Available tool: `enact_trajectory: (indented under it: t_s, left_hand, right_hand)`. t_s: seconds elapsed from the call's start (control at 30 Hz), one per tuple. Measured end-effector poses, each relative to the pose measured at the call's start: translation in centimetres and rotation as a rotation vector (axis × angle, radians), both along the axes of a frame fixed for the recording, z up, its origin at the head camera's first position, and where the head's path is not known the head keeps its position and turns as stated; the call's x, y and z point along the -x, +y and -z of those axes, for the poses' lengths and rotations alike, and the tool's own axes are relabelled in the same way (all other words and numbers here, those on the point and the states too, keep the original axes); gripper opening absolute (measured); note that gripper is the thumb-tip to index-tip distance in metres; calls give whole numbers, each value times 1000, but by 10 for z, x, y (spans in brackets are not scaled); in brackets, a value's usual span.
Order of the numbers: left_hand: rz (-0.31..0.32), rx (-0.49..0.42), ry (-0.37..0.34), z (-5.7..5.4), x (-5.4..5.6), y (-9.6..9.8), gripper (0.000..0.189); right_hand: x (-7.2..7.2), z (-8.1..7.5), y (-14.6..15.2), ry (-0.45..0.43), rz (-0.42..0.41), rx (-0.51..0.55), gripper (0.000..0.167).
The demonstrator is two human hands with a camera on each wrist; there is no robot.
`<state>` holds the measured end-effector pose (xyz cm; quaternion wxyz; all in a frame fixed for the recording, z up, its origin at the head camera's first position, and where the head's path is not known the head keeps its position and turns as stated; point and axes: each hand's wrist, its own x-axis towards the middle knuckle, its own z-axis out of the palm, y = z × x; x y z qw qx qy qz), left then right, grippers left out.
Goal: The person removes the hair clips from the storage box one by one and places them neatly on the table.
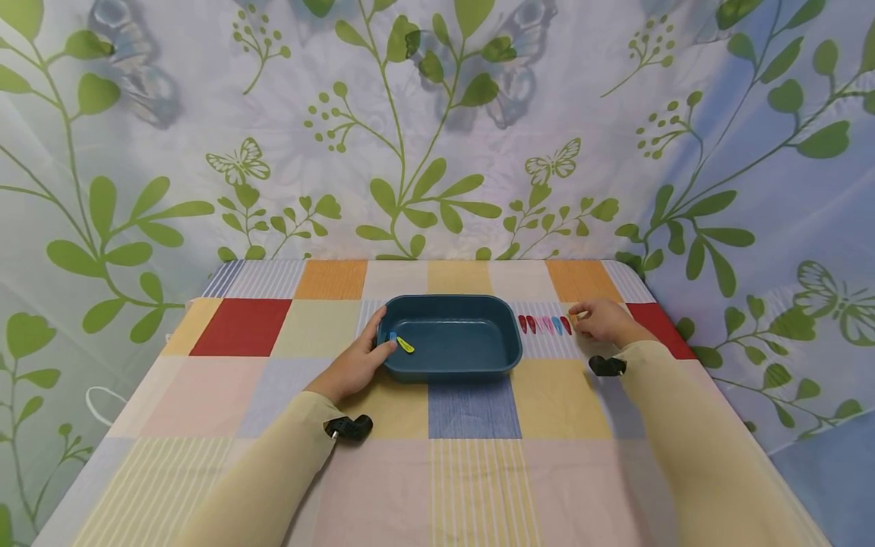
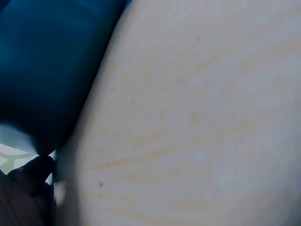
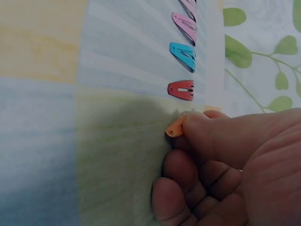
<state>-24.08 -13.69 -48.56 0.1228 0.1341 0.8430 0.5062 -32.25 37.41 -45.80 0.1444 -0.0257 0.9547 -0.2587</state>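
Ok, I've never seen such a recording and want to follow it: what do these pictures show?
No machine, just a person's bare hands. The wide picture comes from a camera on the head; the other two from one on each wrist. A dark blue tub stands on a patchwork cloth, with a yellow clip inside. The left hand holds the tub's left end. To the tub's right lies a row of red, pink and blue clips. The right hand, in a pinching grip, holds an orange clip.

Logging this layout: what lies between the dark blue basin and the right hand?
In the head view, a row of hair clips, red, pink and blue, lies on the patchwork cloth between the dark blue basin and the right hand.
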Motion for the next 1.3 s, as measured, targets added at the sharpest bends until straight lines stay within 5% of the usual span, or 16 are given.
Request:
enact_trajectory:
  t_s: [1.3]
  left_hand:
    - [8, 12, 8, -1, -1, 0, 76]
  right_hand:
    - [-7, -3, -10, -14, 55, -156, 45]
